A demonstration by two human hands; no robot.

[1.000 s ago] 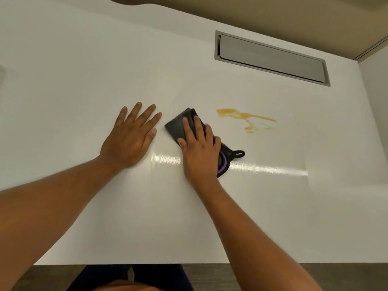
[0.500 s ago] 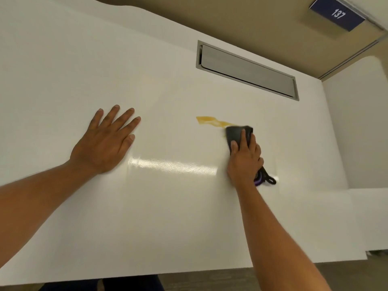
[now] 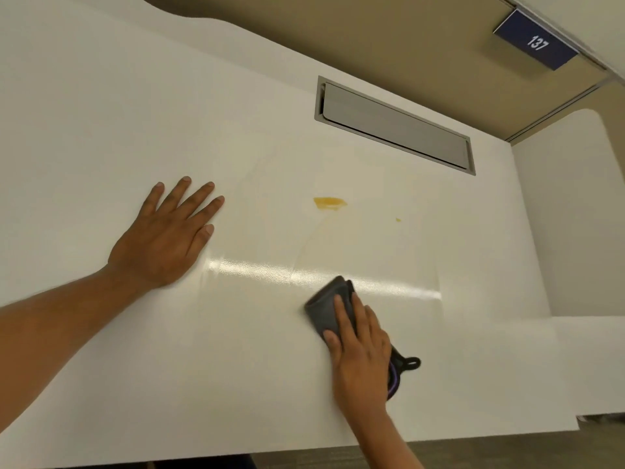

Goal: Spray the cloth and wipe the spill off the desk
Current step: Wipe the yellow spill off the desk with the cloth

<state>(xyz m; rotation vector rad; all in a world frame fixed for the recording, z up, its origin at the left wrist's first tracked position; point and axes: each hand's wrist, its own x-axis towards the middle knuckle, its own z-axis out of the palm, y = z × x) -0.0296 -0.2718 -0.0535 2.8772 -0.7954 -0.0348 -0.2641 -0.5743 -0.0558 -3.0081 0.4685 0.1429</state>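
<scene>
A yellow spill (image 3: 328, 203) stains the white desk (image 3: 101, 130) near its middle, with a tiny yellow speck (image 3: 398, 219) to its right and a faint wet streak running down from it. My right hand (image 3: 362, 353) presses flat on a dark grey cloth (image 3: 324, 308) with a purple edge and a black loop (image 3: 411, 362), well below the spill toward the front edge. My left hand (image 3: 165, 242) lies flat on the desk to the left, fingers spread, holding nothing. No spray bottle is in view.
A grey metal cable hatch (image 3: 395, 125) is set into the desk at the back right. A white partition (image 3: 571, 214) rises on the right. A blue sign reading 137 (image 3: 536, 44) hangs top right. The desk's front edge runs along the bottom.
My right hand has dragged the cloth across the spill and back toward the front edge. The right part of the spill is gone, leaving a small patch and a speck. My left hand stayed put.
</scene>
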